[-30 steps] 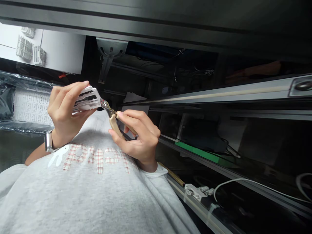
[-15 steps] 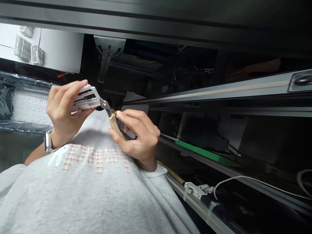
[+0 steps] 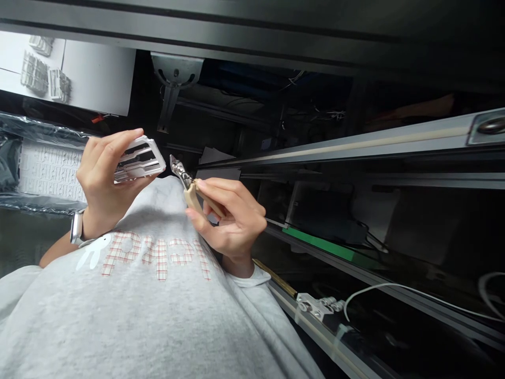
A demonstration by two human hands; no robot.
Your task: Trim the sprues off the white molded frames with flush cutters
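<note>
In the head view my left hand is closed on a white plastic frame with long slots, holding it up by its left end. My right hand grips side cutters with beige handles. Their metal jaws point up and left, a small gap away from the frame's right end. The handles are spread apart, and part of them is hidden behind my fingers. Both hands are raised in front of my grey shirt.
At the left lies a tray of white parts inside clear plastic wrap. Stacks of similar white frames stand on a white table. Metal rails cross the right side, with a white cable below.
The cutters have moved right, away from the frame's corner that their jaws were touching, and their handles have spread. My left hand holds the frame almost in place.
</note>
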